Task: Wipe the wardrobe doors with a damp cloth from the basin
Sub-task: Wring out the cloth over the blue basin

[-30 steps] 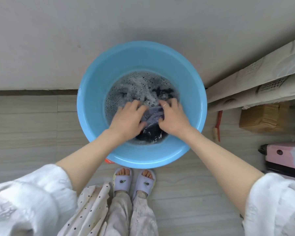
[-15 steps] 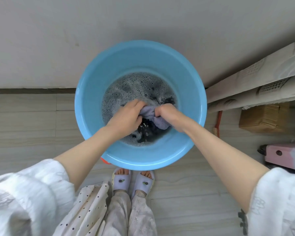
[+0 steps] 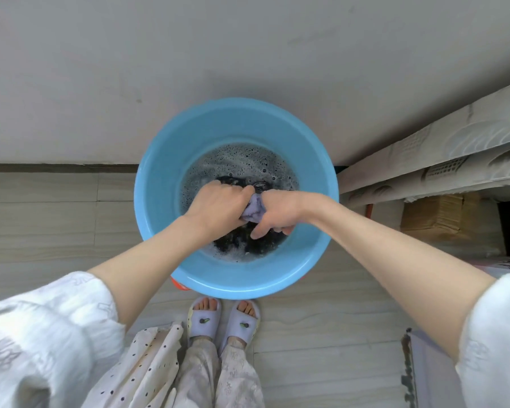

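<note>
A round blue basin (image 3: 189, 142) stands on the floor in front of my feet, holding dark soapy water with foam. Above the water, a bunched pale purple cloth (image 3: 255, 209) is gripped from both sides. My left hand (image 3: 218, 206) grips its left end with fingers curled over it. My right hand (image 3: 277, 214) grips the right end, knuckles up, thumb pointing down toward the water. Most of the cloth is hidden inside the two fists. A grey flat panel (image 3: 248, 54) rises just behind the basin; whether it is a wardrobe door I cannot tell.
Pale wood-look floor tiles (image 3: 42, 219) lie to the left. At the right lean rolled patterned mattresses (image 3: 439, 160), with a cardboard box (image 3: 442, 219) below and a red-handled brush (image 3: 369, 210) beside the basin. My slippered feet (image 3: 224, 319) stand close to the rim.
Both hands have lifted the cloth out of the water and closed around it, moving together and twisting it. The view has pulled back, so the basin looks lower and smaller.
</note>
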`<state>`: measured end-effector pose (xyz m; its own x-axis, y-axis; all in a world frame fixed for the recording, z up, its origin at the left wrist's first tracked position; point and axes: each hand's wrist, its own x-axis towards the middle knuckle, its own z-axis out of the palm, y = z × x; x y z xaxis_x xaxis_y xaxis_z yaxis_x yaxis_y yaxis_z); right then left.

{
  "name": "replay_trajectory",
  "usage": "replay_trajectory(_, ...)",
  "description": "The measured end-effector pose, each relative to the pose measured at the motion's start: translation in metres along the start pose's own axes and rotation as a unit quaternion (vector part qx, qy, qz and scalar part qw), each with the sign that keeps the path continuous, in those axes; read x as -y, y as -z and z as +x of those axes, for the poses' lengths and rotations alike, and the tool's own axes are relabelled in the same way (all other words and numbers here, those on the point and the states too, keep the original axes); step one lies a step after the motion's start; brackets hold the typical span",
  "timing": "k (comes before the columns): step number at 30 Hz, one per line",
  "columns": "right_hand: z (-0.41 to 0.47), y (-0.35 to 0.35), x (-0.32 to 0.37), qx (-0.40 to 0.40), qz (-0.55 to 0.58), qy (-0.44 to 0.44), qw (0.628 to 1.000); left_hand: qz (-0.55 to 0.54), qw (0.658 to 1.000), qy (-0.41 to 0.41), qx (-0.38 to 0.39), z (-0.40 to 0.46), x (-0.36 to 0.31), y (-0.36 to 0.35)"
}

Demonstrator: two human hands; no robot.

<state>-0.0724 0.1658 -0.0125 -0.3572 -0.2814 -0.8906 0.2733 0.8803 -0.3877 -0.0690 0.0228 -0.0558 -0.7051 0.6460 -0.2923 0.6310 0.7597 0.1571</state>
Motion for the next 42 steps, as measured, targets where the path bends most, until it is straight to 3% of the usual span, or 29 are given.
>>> replay_trajectory(3, 0.005, -0.001, 0.009, -0.104, -0.198, 0.007, 0.975, 0.046, 0.998, 0.039, 0.032, 0.005, -0.001, 0.008)
replay_trajectory(12, 0.010, -0.008, 0.009, -0.231, -0.373, 0.029, 0.898, -0.006, 0.984, 0.127, 0.125, 0.013, -0.006, 0.016)
replay_trajectory(20, 0.012, -0.005, 0.007, -0.278, -0.413, 0.088, 0.863, -0.196, 0.958, 0.152, 0.146, 0.013, 0.008, 0.014)
replay_trajectory(23, 0.011, 0.005, 0.003, -0.270, -0.317, 0.078, 0.906, -0.290, 0.937, 0.139, 0.138, 0.010, 0.018, 0.020)
replay_trajectory(26, 0.008, 0.010, -0.007, -0.191, -0.109, 0.027, 0.975, -0.444, 0.879, 0.134, 0.111, 0.004, 0.030, 0.030)
replay_trajectory(28, 0.005, 0.006, -0.012, -0.107, 0.084, 0.017, 0.991, -0.543, 0.825, 0.132, 0.083, -0.001, 0.033, 0.033)
replay_trajectory(30, 0.000, 0.000, -0.013, -0.010, 0.322, 0.007, 0.947, -0.690, 0.702, 0.172, 0.031, -0.006, 0.030, 0.033)
replay_trajectory(32, -0.003, -0.005, -0.012, 0.093, 0.498, -0.002, 0.862, -0.796, 0.563, 0.219, -0.039, -0.010, 0.029, 0.031)
replay_trajectory(33, -0.005, -0.006, -0.010, 0.137, 0.542, -0.001, 0.829, -0.810, 0.540, 0.221, -0.060, -0.011, 0.028, 0.030)
replay_trajectory(35, -0.009, -0.006, -0.004, 0.208, 0.572, 0.016, 0.793, -0.790, 0.581, 0.187, -0.058, -0.012, 0.024, 0.028)
replay_trajectory(37, -0.014, -0.003, 0.003, 0.266, 0.563, 0.041, 0.781, -0.770, 0.621, 0.135, -0.055, -0.009, 0.017, 0.030)
replay_trajectory(42, -0.019, 0.003, 0.016, 0.341, 0.481, 0.057, 0.806, -0.668, 0.738, 0.083, -0.045, 0.001, 0.009, 0.036)
